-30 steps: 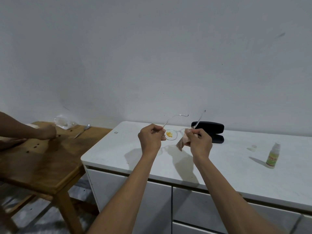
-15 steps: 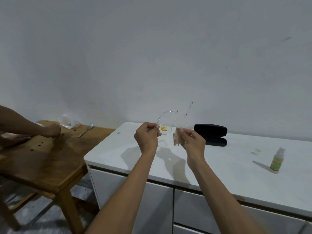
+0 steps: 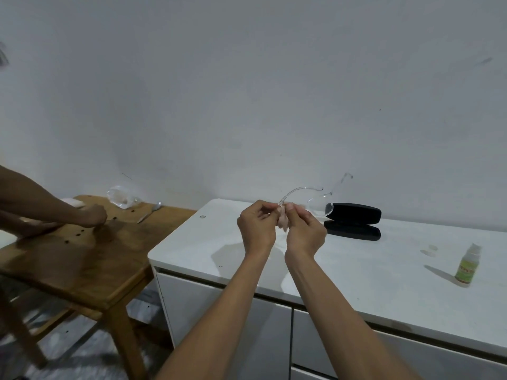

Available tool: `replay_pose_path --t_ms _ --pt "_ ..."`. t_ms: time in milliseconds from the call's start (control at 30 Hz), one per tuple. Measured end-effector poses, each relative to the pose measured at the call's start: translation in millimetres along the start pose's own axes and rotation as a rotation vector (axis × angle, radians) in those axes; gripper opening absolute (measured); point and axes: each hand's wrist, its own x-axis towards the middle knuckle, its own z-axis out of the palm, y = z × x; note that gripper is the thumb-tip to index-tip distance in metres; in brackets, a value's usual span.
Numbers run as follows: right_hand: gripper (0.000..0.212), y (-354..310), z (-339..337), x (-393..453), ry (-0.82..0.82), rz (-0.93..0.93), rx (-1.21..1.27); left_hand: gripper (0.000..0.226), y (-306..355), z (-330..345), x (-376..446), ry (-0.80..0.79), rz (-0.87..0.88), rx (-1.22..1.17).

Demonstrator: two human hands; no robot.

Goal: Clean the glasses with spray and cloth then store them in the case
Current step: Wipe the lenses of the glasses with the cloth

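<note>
At frame centre, the left hand [image 3: 256, 230] and right hand [image 3: 306, 233] have drawn together since a moment ago, both pinching the pale cloth [image 3: 282, 222] around one lens of the clear glasses [image 3: 315, 197]. Beyond, the open black case [image 3: 352, 220] lies on the white cabinet [image 3: 384, 270]; the spray bottle [image 3: 466, 266] stands right. At far left, another person's arm [image 3: 55, 209] rests on a wooden table [image 3: 82, 259].
</note>
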Motion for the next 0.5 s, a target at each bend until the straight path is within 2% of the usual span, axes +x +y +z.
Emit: replay_pose_path --t_ms 67,200,433,500 --pt "0.005 -0.9 2.8 -0.9 -0.025 -0.011 0.013 0.007 3.0 1.8 -0.5 0.021 0.014 0.002" --pt "0.023 -5.5 -0.3 5.1 -0.163 -0.007 -0.030 0.007 7.1 0.9 2.4 0.050 -0.002 -0.029" --pt "0.003 -12.5 -20.1 12.2 -0.453 -0.020 -0.307 0.012 -4.5 -14.3 11.9 0.053 -0.084 0.017" --pt "0.004 -10.1 -24.1 14.8 -0.451 -0.032 -0.374 0.008 -6.8 -18.3 12.3 0.039 -0.095 0.012"
